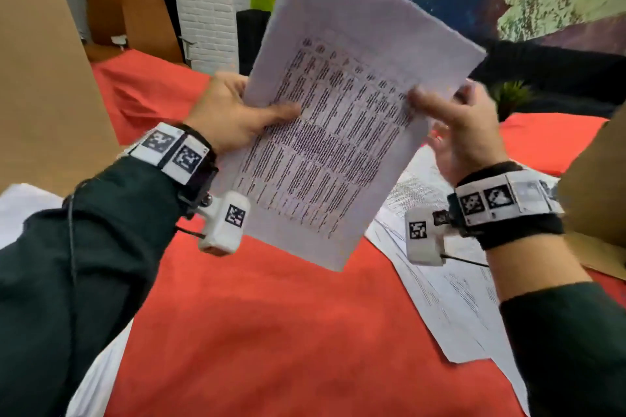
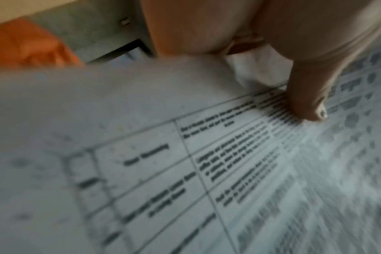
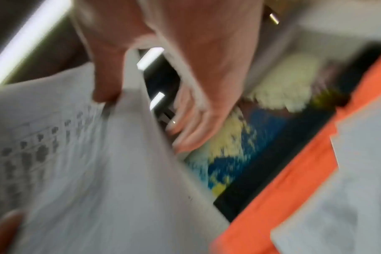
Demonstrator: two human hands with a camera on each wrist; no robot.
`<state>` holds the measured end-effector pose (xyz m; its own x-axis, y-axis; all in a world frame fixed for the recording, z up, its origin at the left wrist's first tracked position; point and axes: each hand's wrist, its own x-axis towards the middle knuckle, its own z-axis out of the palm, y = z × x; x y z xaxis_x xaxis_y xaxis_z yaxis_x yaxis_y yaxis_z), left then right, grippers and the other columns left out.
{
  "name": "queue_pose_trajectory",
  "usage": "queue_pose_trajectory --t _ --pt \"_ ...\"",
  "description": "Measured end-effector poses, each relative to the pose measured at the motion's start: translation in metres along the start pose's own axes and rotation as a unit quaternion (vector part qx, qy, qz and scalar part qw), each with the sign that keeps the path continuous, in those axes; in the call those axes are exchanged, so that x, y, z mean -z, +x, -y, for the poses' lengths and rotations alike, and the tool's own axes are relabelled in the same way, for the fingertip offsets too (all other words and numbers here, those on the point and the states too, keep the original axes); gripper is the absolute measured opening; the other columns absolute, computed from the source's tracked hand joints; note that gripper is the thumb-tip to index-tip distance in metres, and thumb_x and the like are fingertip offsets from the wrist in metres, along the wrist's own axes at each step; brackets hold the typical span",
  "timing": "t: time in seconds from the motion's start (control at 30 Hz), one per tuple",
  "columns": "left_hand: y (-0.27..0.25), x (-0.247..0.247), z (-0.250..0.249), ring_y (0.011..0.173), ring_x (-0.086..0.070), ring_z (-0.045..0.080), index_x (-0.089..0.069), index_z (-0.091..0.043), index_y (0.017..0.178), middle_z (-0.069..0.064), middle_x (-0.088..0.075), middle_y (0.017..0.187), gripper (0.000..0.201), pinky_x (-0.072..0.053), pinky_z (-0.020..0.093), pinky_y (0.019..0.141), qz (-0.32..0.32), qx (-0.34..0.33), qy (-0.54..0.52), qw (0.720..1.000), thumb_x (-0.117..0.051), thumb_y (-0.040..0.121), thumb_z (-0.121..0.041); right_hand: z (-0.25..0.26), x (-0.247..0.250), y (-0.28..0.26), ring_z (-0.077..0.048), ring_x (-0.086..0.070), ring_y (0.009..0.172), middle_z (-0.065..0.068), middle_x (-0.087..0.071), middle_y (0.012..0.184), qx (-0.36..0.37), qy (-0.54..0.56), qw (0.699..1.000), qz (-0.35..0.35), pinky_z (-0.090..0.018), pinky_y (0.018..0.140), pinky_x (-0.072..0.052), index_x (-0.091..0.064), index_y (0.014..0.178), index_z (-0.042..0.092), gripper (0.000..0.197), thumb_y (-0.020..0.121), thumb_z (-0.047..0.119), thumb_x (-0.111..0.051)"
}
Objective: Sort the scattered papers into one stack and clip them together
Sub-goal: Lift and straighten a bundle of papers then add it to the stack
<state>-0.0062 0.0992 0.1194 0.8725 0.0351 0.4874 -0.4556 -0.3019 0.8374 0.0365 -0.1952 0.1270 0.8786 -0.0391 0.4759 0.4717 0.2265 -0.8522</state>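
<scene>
A stack of printed papers [image 1: 338, 132] with dense table text is raised and tilted above the red cloth. My left hand [image 1: 244, 108] grips its left edge, thumb [image 2: 305, 103] pressed on the printed face [image 2: 163, 154] and fingers hidden behind. My right hand [image 1: 440, 112] holds the right edge, thumb on the front and fingers behind the sheets [image 3: 87, 171]. The right wrist view is motion-blurred and shows the right thumb [image 3: 107, 86] on the paper. Several more printed sheets [image 1: 440, 281] lie loose on the cloth under my right wrist. No clip shows in any view.
The red cloth [image 1: 271, 332] covers the table. Tall cardboard [image 1: 44, 61] stands at the left and another cardboard piece [image 1: 596, 179] at the right. White sheets [image 1: 98, 372] lie at the lower left edge. A small green plant [image 1: 511, 95] stands at the back right.
</scene>
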Motion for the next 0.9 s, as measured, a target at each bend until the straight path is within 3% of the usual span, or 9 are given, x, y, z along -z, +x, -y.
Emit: queue_pose_trajectory --t 0.1,0.23,0.3,0.37,0.5,0.57,0.67,0.8,0.9 --pt "-0.01 -0.022 0.005 0.075 -0.072 0.001 -0.078 -0.016 0.088 -0.017 -0.077 0.081 0.015 -0.059 0.024 0.071 -0.094 -0.01 -0.031 0.995 -0.088 0.077 -0.02 -0.016 -0.022 -0.021 -0.039 -0.068 0.106 -0.024 -0.069 0.115 -0.044 0.052 0.995 0.077 -0.057 0.097 -0.055 -0.066 0.115 -0.005 0.04 0.076 -0.004 -0.075" --pt "-0.02 -0.04 -0.001 0.074 -0.072 0.014 -0.08 -0.011 0.081 0.0 -0.08 0.085 0.032 -0.063 0.043 0.072 -0.234 -0.031 -0.046 0.971 -0.092 0.068 -0.037 -0.005 -0.048 -0.024 -0.035 -0.071 0.088 -0.017 -0.076 0.092 0.059 0.011 0.998 0.002 -0.065 0.086 -0.056 -0.076 0.087 0.003 0.017 0.072 -0.002 -0.082" --pt "-0.025 -0.046 -0.003 0.079 -0.076 0.01 -0.079 -0.021 0.08 -0.01 -0.079 0.083 0.02 -0.063 0.034 0.075 -0.253 -0.027 -0.06 0.965 -0.091 0.069 -0.032 -0.007 -0.049 -0.024 -0.035 -0.07 0.086 -0.015 -0.076 0.091 0.081 0.005 0.997 0.016 -0.065 0.083 -0.057 -0.076 0.087 0.004 0.014 0.074 0.0 -0.082" --pt "-0.034 -0.051 0.005 0.077 -0.075 0.006 -0.078 -0.022 0.082 -0.012 -0.079 0.081 0.018 -0.061 0.025 0.072 -0.242 -0.01 -0.083 0.967 -0.092 0.071 -0.02 -0.022 -0.042 -0.032 -0.039 -0.073 0.09 -0.017 -0.077 0.095 0.05 -0.011 0.998 0.022 -0.061 0.085 -0.059 -0.077 0.092 0.006 0.02 0.073 0.002 -0.082" --pt "-0.062 -0.054 0.054 0.082 -0.076 0.015 -0.079 -0.014 0.092 -0.001 -0.081 0.091 0.03 -0.062 0.038 0.084 -0.165 0.093 -0.155 0.97 -0.093 0.066 -0.016 -0.076 -0.021 -0.064 -0.024 -0.073 0.077 -0.01 -0.078 0.085 -0.06 -0.079 0.995 0.003 -0.054 0.084 -0.06 -0.08 0.084 0.011 0.021 0.064 0.011 -0.087" --pt "-0.072 -0.057 0.07 0.085 -0.077 0.011 -0.078 -0.017 0.088 -0.006 -0.081 0.09 0.026 -0.063 0.035 0.086 -0.136 0.117 -0.137 0.974 -0.092 0.066 -0.019 -0.095 -0.016 -0.074 -0.021 -0.072 0.073 -0.007 -0.078 0.079 -0.101 -0.097 0.99 -0.02 -0.054 0.083 -0.06 -0.08 0.077 0.013 0.015 0.065 0.014 -0.087" --pt "-0.072 -0.06 0.079 0.081 -0.075 0.002 -0.076 -0.021 0.085 -0.014 -0.079 0.083 0.016 -0.059 0.019 0.074 -0.129 0.097 -0.112 0.981 -0.088 0.076 -0.014 -0.103 -0.017 -0.073 -0.021 -0.074 0.076 -0.005 -0.079 0.081 -0.105 -0.101 0.989 -0.032 -0.046 0.079 -0.062 -0.08 0.078 0.014 0.012 0.068 0.014 -0.087" --pt "-0.073 -0.061 0.083 0.071 -0.071 0.008 -0.076 -0.006 0.085 -0.007 -0.077 0.079 0.022 -0.06 0.032 0.07 -0.119 0.132 -0.081 0.981 -0.088 0.078 -0.023 -0.107 -0.023 -0.072 -0.015 -0.075 0.078 0.002 -0.079 0.081 -0.111 -0.09 0.989 -0.037 -0.036 0.076 -0.059 -0.078 0.088 0.014 0.015 0.079 0.003 -0.083" --pt "-0.072 -0.039 0.073 0.049 -0.051 0.008 -0.058 -0.014 0.064 -0.011 -0.058 0.056 0.039 -0.044 0.023 0.053 -0.12 0.132 -0.035 0.983 -0.088 0.078 -0.034 -0.103 -0.036 -0.072 -0.026 -0.076 0.092 -0.006 -0.08 0.096 -0.103 -0.094 0.99 0.005 -0.04 0.083 -0.061 -0.078 0.094 0.013 0.017 0.081 0.002 -0.08"
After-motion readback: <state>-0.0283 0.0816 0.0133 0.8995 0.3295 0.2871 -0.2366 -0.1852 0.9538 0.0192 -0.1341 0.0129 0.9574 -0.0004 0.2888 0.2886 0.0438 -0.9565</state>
